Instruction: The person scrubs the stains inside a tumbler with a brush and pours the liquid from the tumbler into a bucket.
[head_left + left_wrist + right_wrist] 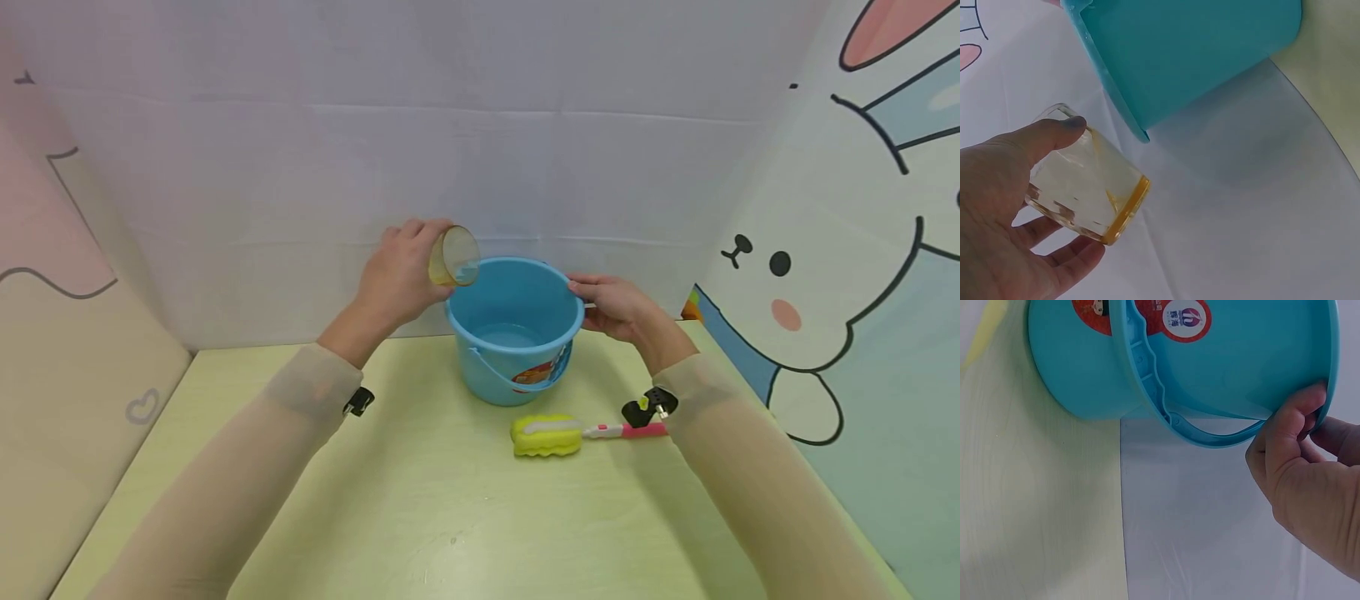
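Observation:
My left hand [397, 275] holds a clear, amber-tinted drinking glass [454, 257], thumb on one side and fingers on the other. The glass is tipped sideways at the left of the bucket's rim, its mouth turned toward the bucket. In the left wrist view, an amber band marks one end of the glass [1088, 181]. The light-blue plastic bucket [487, 371] stands upright on the table, a pale sheen on its inside bottom. With thumb and fingers, my right hand [615, 308] grips the right side of its rim. The bucket's handle [1210, 439] hangs down at the front.
In front of the bucket lies a yellow sponge brush [547, 436] with a white and pink handle [643, 430], partly behind my right wrist strap. A white cloth backdrop [300, 192] rises behind the table [420, 517]. Printed cloth panels stand at both sides.

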The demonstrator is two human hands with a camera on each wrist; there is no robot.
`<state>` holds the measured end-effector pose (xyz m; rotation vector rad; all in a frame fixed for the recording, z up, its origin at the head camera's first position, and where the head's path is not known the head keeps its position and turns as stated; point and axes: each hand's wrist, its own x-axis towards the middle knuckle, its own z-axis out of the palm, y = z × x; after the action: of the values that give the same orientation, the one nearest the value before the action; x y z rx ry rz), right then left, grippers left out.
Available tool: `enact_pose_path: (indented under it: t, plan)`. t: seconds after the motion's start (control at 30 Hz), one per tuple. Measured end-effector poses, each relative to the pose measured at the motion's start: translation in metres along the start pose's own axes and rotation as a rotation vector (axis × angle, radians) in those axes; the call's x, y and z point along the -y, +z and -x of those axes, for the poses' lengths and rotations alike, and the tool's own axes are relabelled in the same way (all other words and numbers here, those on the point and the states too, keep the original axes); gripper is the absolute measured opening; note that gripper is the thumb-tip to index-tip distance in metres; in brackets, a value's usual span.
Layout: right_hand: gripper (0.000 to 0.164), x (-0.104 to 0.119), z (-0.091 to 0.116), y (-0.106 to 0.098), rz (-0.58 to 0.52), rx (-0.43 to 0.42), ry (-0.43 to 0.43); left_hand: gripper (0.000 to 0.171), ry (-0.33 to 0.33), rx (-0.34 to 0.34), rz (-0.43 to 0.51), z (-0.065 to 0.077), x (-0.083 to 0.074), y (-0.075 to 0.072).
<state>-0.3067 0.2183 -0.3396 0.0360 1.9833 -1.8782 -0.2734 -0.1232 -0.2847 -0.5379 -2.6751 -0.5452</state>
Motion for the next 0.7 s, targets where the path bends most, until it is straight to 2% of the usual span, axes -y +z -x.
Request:
enact_pose_path:
  t: [0.7]
  plan:
    - [0.052,0.001,0.001,0.002,0.013,-0.017,0.012,0.090,0.096,0.016,-0.116,-0.004,-0.011,0.013]
